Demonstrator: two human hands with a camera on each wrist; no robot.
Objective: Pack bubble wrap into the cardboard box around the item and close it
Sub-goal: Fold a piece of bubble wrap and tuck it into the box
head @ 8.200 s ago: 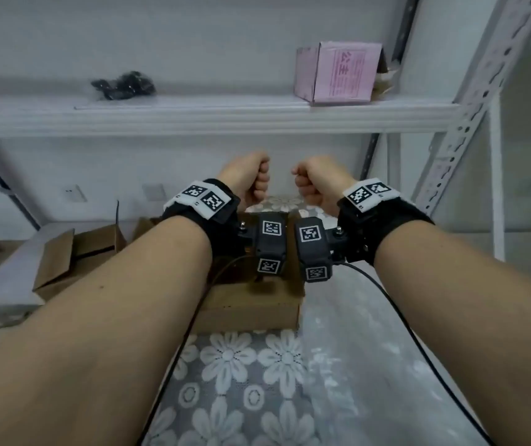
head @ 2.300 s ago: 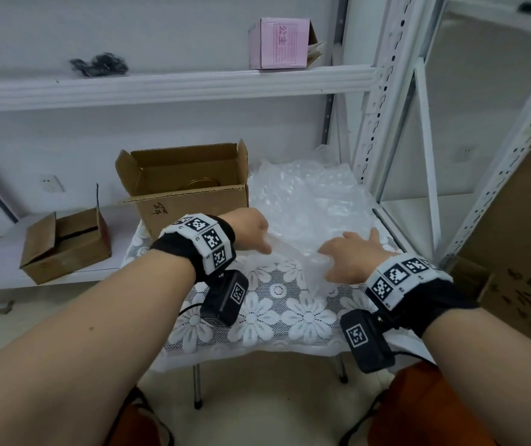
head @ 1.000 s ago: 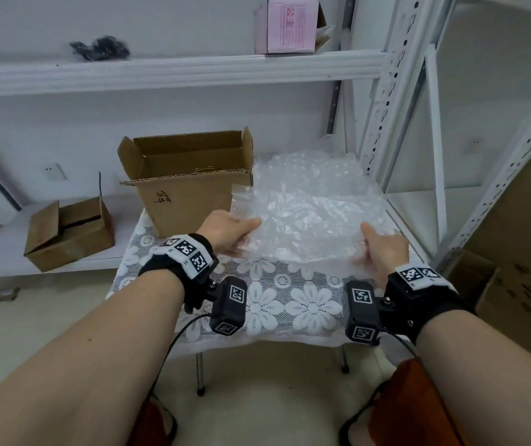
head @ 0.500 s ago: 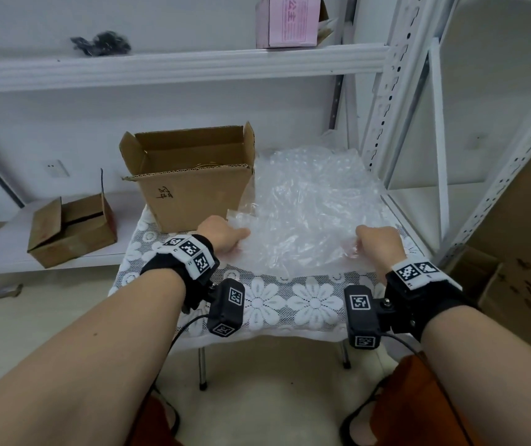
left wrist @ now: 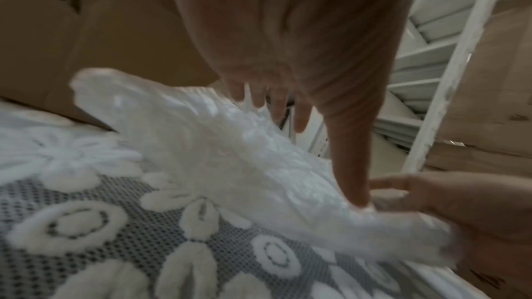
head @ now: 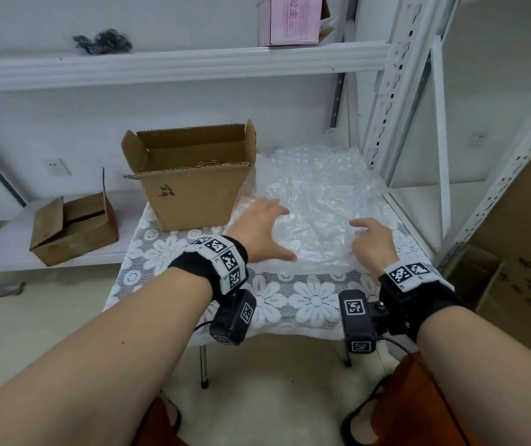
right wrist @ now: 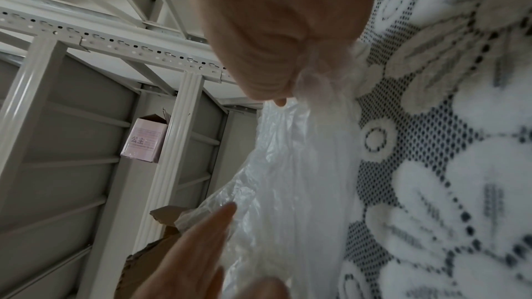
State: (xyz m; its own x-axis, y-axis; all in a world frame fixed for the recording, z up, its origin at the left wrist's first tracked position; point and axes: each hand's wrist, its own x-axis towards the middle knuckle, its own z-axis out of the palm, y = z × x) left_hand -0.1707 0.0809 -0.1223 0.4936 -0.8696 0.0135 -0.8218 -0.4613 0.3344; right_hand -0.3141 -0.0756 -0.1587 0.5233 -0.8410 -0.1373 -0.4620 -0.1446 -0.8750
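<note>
An open brown cardboard box (head: 190, 185) stands at the back left of the table, and a round rim of the item (head: 206, 162) barely shows inside it. To its right lies a crumpled clear bubble wrap sheet (head: 318, 201). My left hand (head: 262, 233) lies flat on the sheet's left part, fingers spread and straight; in the left wrist view its thumb presses the bubble wrap (left wrist: 230, 167). My right hand (head: 370, 241) pinches the sheet's near right edge, and the right wrist view shows the bubble wrap (right wrist: 296, 179) bunched in that grip.
The small table (head: 289, 297) wears a lace flower cloth. White metal rack posts (head: 396, 75) rise close on the right. A smaller cardboard box (head: 74, 230) sits on the low shelf at left. A pink box (head: 293, 19) stands on the upper shelf.
The sheet, held up by both hands a second ago, now lies on the table. My left hand has let go of its corner and spread flat on it.
</note>
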